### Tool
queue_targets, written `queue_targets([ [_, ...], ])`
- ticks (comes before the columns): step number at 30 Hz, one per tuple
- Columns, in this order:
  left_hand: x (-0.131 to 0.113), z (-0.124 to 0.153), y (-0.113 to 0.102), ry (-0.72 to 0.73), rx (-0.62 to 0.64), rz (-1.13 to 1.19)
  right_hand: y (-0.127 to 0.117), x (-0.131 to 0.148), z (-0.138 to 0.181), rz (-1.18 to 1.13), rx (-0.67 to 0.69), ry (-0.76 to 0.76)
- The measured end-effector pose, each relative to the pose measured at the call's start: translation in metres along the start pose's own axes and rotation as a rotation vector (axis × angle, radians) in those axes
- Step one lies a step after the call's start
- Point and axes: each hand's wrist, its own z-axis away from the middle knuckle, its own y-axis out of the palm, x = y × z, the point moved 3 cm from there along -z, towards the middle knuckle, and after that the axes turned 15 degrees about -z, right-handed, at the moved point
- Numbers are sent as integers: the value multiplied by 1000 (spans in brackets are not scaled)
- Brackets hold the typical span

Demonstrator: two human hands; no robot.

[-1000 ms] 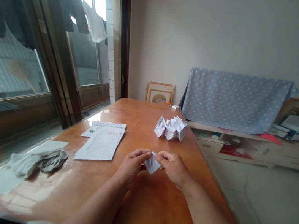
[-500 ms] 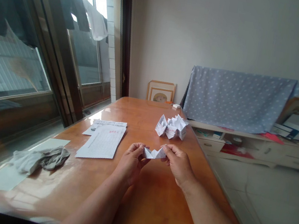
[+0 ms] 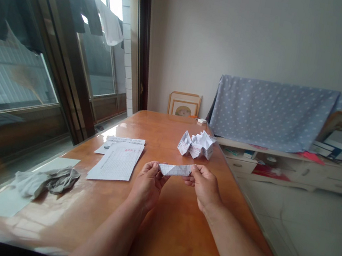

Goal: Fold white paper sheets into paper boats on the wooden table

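The left hand (image 3: 147,185) grasps one end of a folded paper (image 3: 175,170) between thumb and fingers; the right hand (image 3: 208,190) pinches the other end, its thumb on top; the paper spans the gap between the two hands as a narrow, gridded band, slightly higher at the right end, held above the middle of the worktop (image 3: 177,239).

Beyond the right hand, near the right edge of the worktop, stands a group of paper folds (image 3: 201,145), white with pointed tips and printed or written marks; one at its left end (image 3: 184,143) sits just beside the others.

To the left of the left hand lie sheets (image 3: 117,165), overlapping, the top one gridded with red marks near its upper edge; nearer the person, a crumpled grey cloth (image 3: 62,181) rests partly on a pale board (image 3: 0,206) at the left side.

At the far end of the worktop is a small white box (image 3: 201,121); behind it two frames (image 3: 185,97) lean at the wall (image 3: 187,34); to the right, a dotted blue cover (image 3: 266,114) hangs over something on a low cabinet (image 3: 283,183); to the left, laundry (image 3: 111,25) hangs beyond the glass.
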Motion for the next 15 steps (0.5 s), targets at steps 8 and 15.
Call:
queue_targets([
  [8,-8,16,16,5,224,-111,1,8,3,115,60,-190],
  [15,-12,22,19,47,274,-205,7,15,9,91,134,-214],
])
